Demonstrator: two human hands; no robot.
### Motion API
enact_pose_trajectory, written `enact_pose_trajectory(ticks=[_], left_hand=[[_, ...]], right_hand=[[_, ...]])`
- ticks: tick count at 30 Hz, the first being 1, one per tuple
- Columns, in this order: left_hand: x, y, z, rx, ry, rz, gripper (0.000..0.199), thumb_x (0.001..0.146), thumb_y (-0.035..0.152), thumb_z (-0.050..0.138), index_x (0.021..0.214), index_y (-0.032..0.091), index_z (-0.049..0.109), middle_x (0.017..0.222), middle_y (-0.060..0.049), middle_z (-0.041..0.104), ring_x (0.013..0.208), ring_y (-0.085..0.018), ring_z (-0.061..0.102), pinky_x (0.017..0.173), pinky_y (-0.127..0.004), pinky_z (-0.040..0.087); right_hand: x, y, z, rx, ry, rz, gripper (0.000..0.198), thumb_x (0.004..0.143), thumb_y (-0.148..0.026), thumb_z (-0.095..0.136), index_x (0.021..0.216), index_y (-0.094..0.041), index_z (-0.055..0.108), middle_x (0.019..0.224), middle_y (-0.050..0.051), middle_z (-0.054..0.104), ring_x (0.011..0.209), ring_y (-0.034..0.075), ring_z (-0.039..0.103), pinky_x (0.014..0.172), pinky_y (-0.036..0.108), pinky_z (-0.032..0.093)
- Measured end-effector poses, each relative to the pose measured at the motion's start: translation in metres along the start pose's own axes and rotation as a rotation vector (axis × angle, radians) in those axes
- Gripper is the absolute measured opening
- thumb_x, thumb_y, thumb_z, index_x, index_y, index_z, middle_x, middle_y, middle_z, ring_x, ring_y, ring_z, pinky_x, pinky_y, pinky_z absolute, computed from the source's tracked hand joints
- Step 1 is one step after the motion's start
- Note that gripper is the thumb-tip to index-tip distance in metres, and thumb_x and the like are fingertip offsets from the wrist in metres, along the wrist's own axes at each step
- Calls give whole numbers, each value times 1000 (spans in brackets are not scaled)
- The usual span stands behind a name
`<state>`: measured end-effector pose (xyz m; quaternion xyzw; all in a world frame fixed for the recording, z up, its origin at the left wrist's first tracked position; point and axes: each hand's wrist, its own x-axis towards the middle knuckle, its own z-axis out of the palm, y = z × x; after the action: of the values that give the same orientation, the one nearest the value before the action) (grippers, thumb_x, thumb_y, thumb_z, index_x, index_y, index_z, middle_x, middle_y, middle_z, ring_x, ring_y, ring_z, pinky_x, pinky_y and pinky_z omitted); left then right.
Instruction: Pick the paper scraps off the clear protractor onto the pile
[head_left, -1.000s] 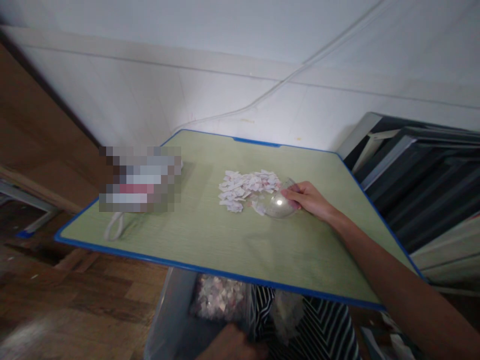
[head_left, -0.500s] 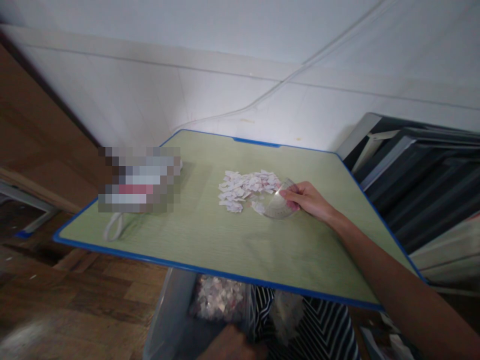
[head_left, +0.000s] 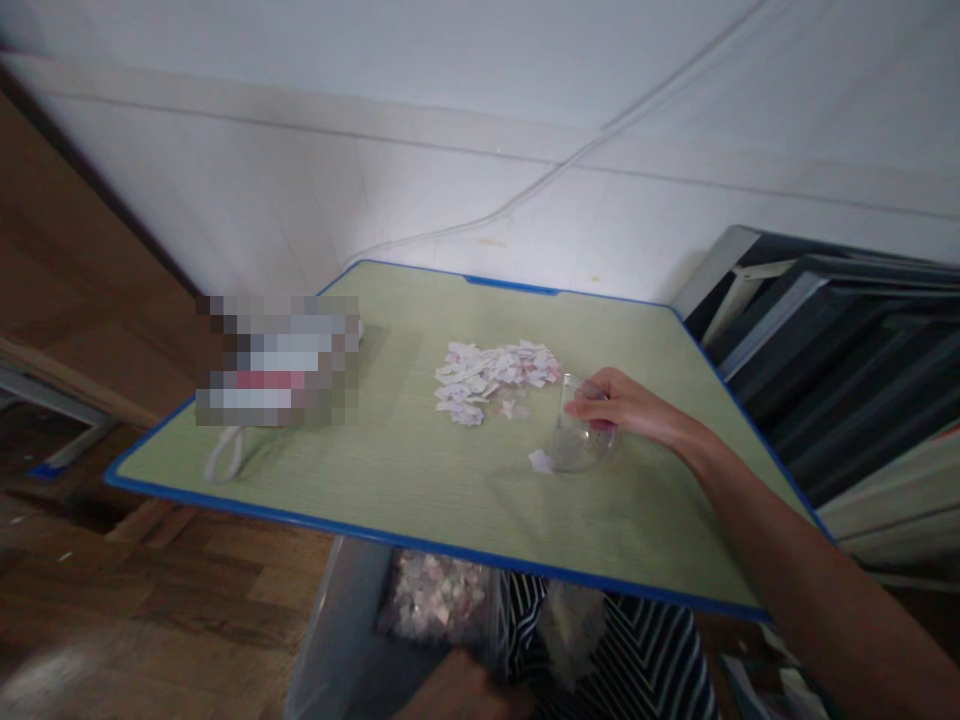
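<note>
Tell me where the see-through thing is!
In the head view, the see-through thing is in the right hand, right of the paper pile, with a scrap at its lower left.

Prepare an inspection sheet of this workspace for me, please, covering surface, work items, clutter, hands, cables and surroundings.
Surface: green tabletop, blue-edged.
Work items: pile of white paper scraps; clear plastic piece with one loose scrap beside it, contact unclear.
Clutter: pixelated object with a white loop, at the table's left.
Hands: right hand grips the plastic piece with its fingers; left hand is below the table's near edge, too dark to read its grip.
Cables: white cable along the wall.
Surroundings: grey bin holding more scraps; dark panels at right; wooden floor.
</note>
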<state>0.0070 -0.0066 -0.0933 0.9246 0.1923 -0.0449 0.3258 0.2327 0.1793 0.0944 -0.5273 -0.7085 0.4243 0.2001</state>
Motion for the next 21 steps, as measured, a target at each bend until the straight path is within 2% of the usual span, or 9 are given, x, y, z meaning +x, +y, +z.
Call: enact_pose_trajectory(ticks=[4,11,15,21], left_hand=[[2,-2,2,14,12,-4,12,91,24,53,95,14,58,86,-3,58,65,-14,57,56,-28,50],[2,-1,2,37,28,-3,12,91,24,53,97,14,58,90,-4,58,72,-16,58,62,-32,50],[3,1,0,29,29,-8,12,91,24,53,96,14,58,88,-3,58,68,-15,57,60,-30,50],[-1,6,-10,20,34,-19,13,92,25,51,92,15,58,83,-2,58,62,-13,56,55,-27,49]], right_hand=[[-1,3,-3,43,-98,27,36,62,-40,59,38,-17,44,35,-4,40,34,4,33,37,20,21],[2,11,-3,245,-32,80,34,57,-43,63,42,-16,48,36,-4,42,33,4,34,35,20,21],[5,13,-1,165,-87,78,37,61,-46,62,45,-15,50,38,-3,45,34,5,38,36,20,26],[2,8,-4,-36,-86,-4,41,69,-49,57,47,-15,49,41,-2,45,38,6,40,39,21,29]])
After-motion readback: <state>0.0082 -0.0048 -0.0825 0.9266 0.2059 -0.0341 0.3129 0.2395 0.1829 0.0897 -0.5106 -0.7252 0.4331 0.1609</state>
